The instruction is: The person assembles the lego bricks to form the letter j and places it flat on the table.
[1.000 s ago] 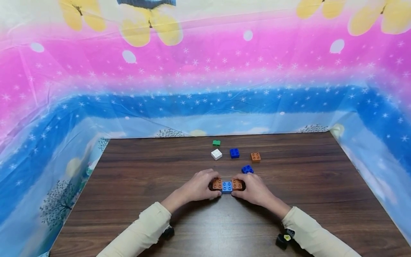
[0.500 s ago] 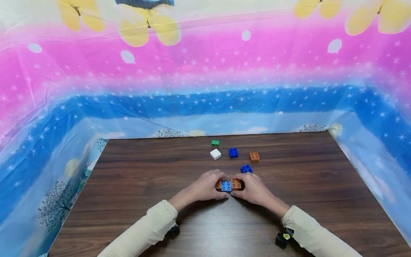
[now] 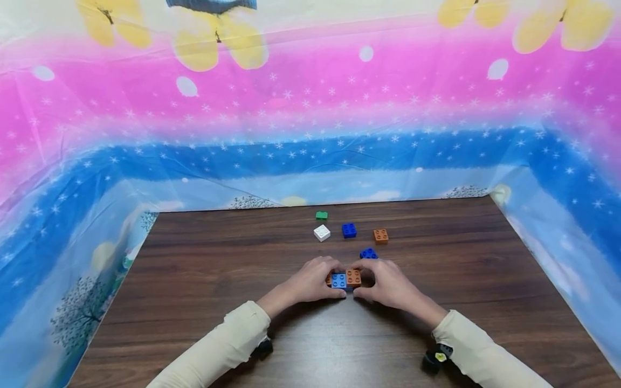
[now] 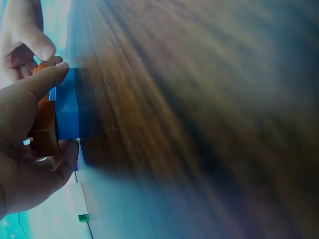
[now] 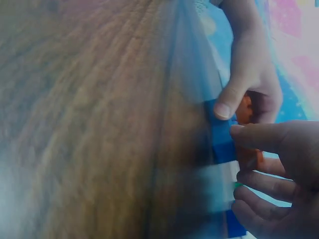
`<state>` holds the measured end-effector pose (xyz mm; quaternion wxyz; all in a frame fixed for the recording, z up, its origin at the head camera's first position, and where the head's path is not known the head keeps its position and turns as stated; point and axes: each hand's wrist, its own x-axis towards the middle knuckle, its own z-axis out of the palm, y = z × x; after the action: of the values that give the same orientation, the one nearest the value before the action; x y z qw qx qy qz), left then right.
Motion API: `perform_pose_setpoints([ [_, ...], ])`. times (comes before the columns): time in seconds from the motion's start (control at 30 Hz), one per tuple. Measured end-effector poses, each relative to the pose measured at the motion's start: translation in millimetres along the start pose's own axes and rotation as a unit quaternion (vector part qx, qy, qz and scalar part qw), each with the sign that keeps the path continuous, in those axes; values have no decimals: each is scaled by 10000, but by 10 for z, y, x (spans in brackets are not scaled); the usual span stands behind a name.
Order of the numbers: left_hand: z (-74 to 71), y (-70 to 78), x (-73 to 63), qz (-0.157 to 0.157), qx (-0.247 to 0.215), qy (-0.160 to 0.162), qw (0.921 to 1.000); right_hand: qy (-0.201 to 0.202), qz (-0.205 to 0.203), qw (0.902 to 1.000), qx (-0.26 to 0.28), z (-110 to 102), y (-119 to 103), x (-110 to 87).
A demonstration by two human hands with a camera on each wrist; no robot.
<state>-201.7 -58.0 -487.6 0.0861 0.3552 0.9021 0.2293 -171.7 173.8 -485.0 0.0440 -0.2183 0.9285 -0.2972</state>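
Wood table (image 3: 194, 280) — both hands pinch brick cluster (image 3: 344, 279).

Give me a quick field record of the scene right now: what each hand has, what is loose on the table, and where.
left hand: left hand grips the left end of the joined orange and light blue plastic bricks
right hand: right hand grips their right end
support: dark wooden table, bricks low over or on it; cannot tell
loose behind: dark blue brick nearest, then white brick, second dark blue brick, orange brick
farthest: green brick
surround: patterned plastic sheet
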Motion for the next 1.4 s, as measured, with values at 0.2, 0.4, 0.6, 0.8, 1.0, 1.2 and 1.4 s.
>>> perform_pose_setpoints([
  [0.2, 13, 4, -1, 48, 13, 14, 10000, 160, -105, 9998, -19, -168, 24, -53],
  [0.4, 23, -9, -1, 138, 77, 120, 9998, 432, 32, 9989, -161, -297, 101, -24],
  [0.6, 42, -17, 8, 150, 40, 200, 9997, 638, 101, 9976, -241, -335, 189, 40],
  [0.8, 35, 6, 15, 55, -80, 156, 9998, 730, 14, 9972, -187, -312, 275, 116],
  [1.0, 45, 4, 29, 85, -75, 170, 9998, 614, 29, 9978, -230, -272, 354, 188],
  [1.2, 43, 23, 30, 88, -44, 153, 9998, 446, 178, 9986, -199, -234, 418, 243],
  [1.4, 36, 43, 33, 100, 3, 172, 9998, 333, 213, 9990, -214, -195, 476, 290],
])
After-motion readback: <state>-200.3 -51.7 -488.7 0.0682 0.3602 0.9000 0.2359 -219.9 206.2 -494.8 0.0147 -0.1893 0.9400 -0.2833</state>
